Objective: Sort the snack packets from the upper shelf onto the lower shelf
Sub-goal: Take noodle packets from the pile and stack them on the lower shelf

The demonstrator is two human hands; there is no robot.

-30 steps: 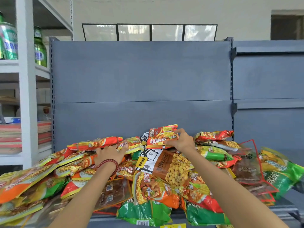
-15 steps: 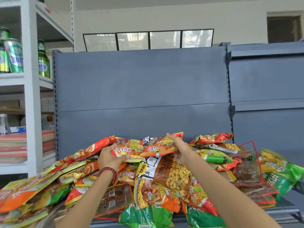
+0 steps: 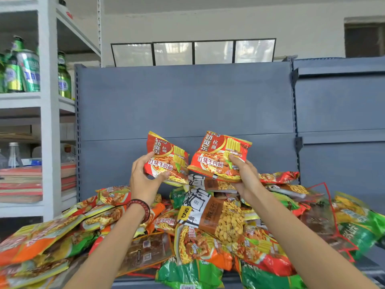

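A heap of snack packets [image 3: 208,236] in red, orange, green and brown covers the upper shelf in front of me. My left hand [image 3: 143,180] grips a red noodle packet [image 3: 164,157] by its lower left corner, lifted above the heap. My right hand [image 3: 244,176] holds a matching red noodle packet [image 3: 216,157] from below, thumb on its front. Both packets are raised side by side before the grey back panel [image 3: 187,101], their inner edges nearly touching. A brown peanut packet [image 3: 214,215] lies on top of the heap below them.
A white rack [image 3: 46,122] at the left carries green cans and bottles [image 3: 27,71] above and stacked flat goods below. Another grey shelf unit [image 3: 339,113] stands at the right. Packets spill to the shelf's front edge and past both sides. The lower shelf is out of view.
Both hands have lifted a red noodle packet each out of the heap and turned them upright to face me. The camera has tilted up slightly.
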